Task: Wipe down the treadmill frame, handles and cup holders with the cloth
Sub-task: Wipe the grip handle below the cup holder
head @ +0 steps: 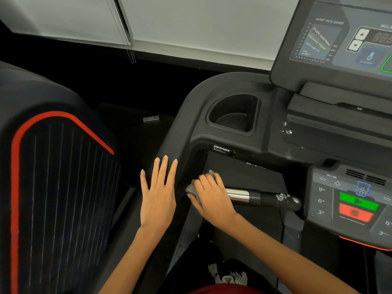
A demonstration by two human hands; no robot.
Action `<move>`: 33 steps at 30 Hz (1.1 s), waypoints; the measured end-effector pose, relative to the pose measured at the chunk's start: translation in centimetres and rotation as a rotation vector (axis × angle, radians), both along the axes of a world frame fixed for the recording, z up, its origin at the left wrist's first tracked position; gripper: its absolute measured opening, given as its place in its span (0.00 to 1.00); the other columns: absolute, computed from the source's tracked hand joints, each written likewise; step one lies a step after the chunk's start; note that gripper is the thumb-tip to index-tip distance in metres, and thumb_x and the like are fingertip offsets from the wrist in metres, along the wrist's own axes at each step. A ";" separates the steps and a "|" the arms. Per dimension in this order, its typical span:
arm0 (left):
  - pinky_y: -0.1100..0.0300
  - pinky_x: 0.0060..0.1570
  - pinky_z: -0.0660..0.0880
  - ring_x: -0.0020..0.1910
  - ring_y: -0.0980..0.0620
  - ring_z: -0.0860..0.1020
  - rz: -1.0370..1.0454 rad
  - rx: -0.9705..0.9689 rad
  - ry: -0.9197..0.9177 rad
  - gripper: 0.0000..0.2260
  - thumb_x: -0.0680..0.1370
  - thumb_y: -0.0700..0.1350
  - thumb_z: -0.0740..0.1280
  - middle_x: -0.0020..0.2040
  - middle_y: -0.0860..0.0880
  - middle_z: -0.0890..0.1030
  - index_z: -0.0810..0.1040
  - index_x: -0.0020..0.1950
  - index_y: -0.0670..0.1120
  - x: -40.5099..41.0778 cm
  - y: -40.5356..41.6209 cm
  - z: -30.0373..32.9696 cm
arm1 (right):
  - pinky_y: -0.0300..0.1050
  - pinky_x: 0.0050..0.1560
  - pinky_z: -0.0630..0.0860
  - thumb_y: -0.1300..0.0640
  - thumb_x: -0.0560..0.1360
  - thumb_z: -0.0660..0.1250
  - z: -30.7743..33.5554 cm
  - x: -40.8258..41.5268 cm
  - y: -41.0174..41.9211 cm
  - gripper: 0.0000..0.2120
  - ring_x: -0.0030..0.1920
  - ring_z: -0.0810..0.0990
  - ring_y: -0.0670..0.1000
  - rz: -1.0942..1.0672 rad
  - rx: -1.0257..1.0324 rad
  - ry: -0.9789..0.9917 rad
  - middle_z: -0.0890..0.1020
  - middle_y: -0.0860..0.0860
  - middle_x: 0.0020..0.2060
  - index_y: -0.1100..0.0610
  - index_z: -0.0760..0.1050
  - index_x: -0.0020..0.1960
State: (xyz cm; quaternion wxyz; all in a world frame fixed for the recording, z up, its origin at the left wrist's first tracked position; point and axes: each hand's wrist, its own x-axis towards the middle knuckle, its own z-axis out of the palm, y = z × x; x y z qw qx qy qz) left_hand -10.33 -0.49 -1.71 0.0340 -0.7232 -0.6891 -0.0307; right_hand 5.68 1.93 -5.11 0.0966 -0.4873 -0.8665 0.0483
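Observation:
My right hand (210, 196) grips a grey cloth (194, 190) wrapped round the left end of the treadmill's horizontal handle (263, 197), where the bar meets the dark frame (191, 128). The handle has a shiny metal sensor section and a black grip flecked with white scuffs. My left hand (158, 192) lies flat with straight fingers on the frame's left side arm, just left of the cloth. A deep black cup holder (233, 115) sits in the frame above both hands.
The console screen (339, 39) rises at the upper right. A control panel (356, 200) with green and red buttons is at the right. A neighbouring machine's black cover with red trim (59, 177) fills the left. White window blinds hang behind.

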 end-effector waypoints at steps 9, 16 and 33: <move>0.50 0.73 0.57 0.73 0.45 0.61 -0.229 0.093 -0.461 0.22 0.77 0.37 0.59 0.72 0.40 0.67 0.65 0.72 0.39 2.2 0.6 -0.6 | 0.55 0.72 0.60 0.52 0.70 0.73 -0.6 2.3 -0.8 0.27 0.70 0.69 0.54 0.218 0.156 -0.121 0.76 0.51 0.65 0.53 0.71 0.68; 0.58 0.62 0.70 0.62 0.52 0.75 -0.177 -0.077 -0.675 0.19 0.82 0.47 0.55 0.62 0.45 0.77 0.67 0.72 0.44 5.4 0.9 -2.3 | 0.58 0.70 0.57 0.53 0.68 0.75 -0.7 8.4 -3.0 0.35 0.70 0.65 0.55 0.066 0.165 -0.241 0.73 0.53 0.68 0.54 0.67 0.72; 0.52 0.58 0.64 0.45 0.53 0.77 -0.135 -0.104 -0.463 0.24 0.80 0.56 0.46 0.44 0.52 0.81 0.79 0.53 0.48 7.8 1.6 -4.3 | 0.60 0.73 0.59 0.54 0.78 0.57 1.8 15.6 -5.5 0.22 0.72 0.66 0.59 -0.297 0.099 -0.042 0.73 0.58 0.68 0.61 0.71 0.69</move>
